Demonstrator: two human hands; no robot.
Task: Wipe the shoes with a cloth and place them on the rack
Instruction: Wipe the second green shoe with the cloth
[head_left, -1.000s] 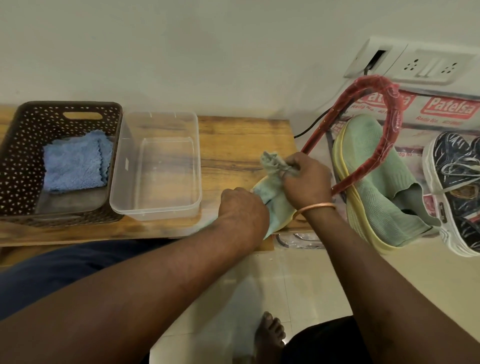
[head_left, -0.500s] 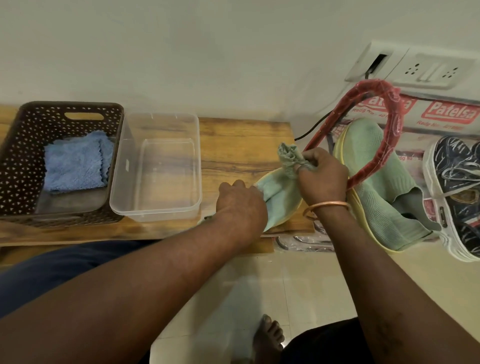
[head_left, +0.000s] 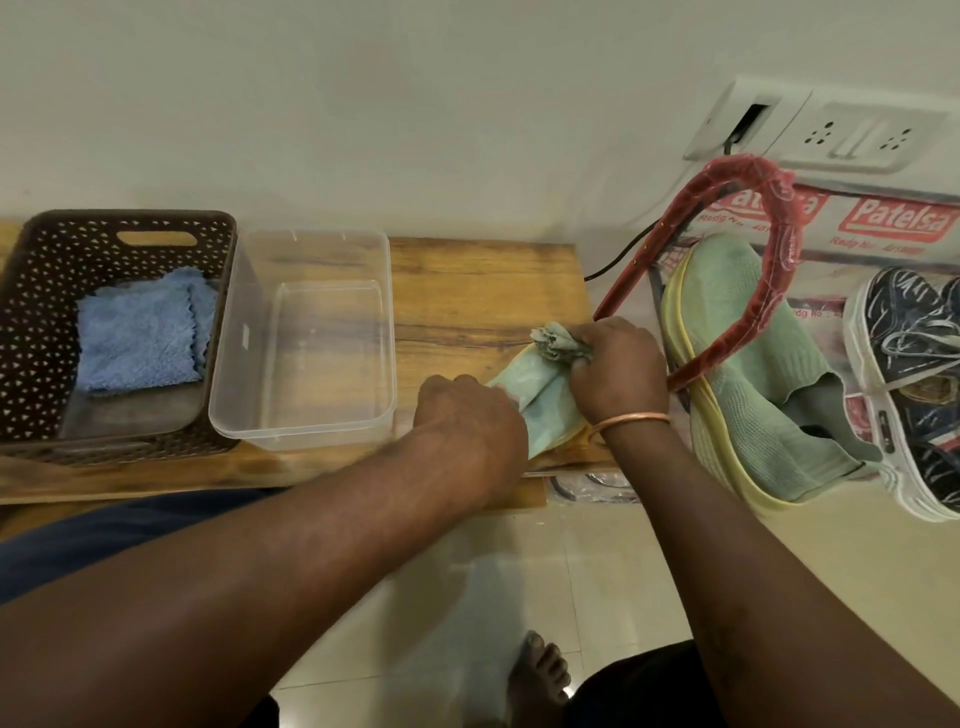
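left hand (head_left: 467, 418) grip clasping knit green shoe (head_left: 543, 397), right hand (head_left: 621, 374) grip bunching crumpled cloth (head_left: 556, 344)

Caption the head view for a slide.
Left hand holds a green shoe; right hand presses a bunched cloth to it.

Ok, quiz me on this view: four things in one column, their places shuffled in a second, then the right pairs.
Things
1. blue cloth
2. crumpled green cloth
3. clear tub
4. dark patterned shoe

Places
A. at the far right edge of the view
B. gripped in the right hand
C. inside the brown basket
D. on the wooden bench, right of the basket

Pairs: 1-C, 2-B, 3-D, 4-A
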